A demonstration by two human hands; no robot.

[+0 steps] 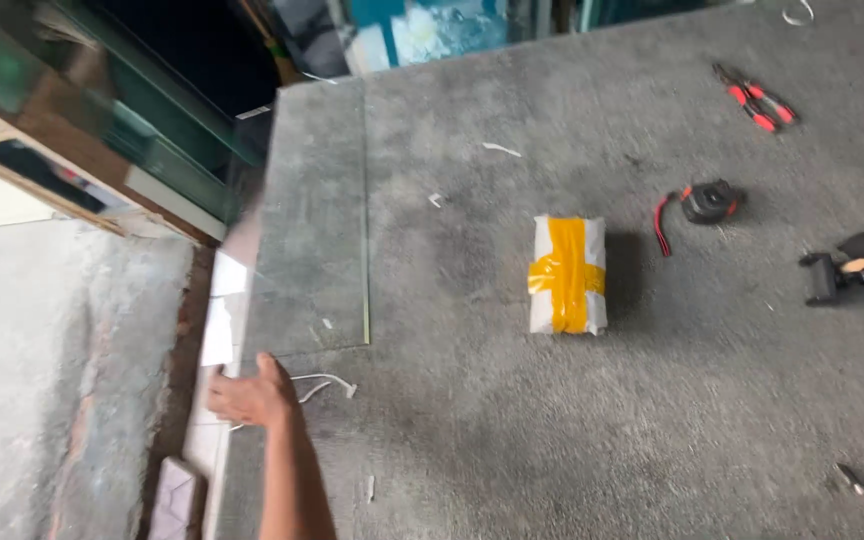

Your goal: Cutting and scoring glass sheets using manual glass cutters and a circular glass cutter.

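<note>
A clear glass pane point(312, 220) lies flat on the left part of a grey carpeted table point(512, 430) and overhangs its left edge. My left hand point(247, 395) reaches from below to the pane's near left corner. The thumb points up at the pane's near edge and the fingers lie together over the table's left edge. Whether the hand grips the pane I cannot tell. My right hand is out of sight.
A white packet crossed with yellow tape point(567, 275) lies mid-table. Red-handled pliers point(755, 100), a black tape measure point(707, 202) and a black tool point(852, 270) lie at the right. A white string point(324, 382) lies beside my hand. Stacked glass sheets point(122, 130) lean at the far left over a concrete floor point(42, 370).
</note>
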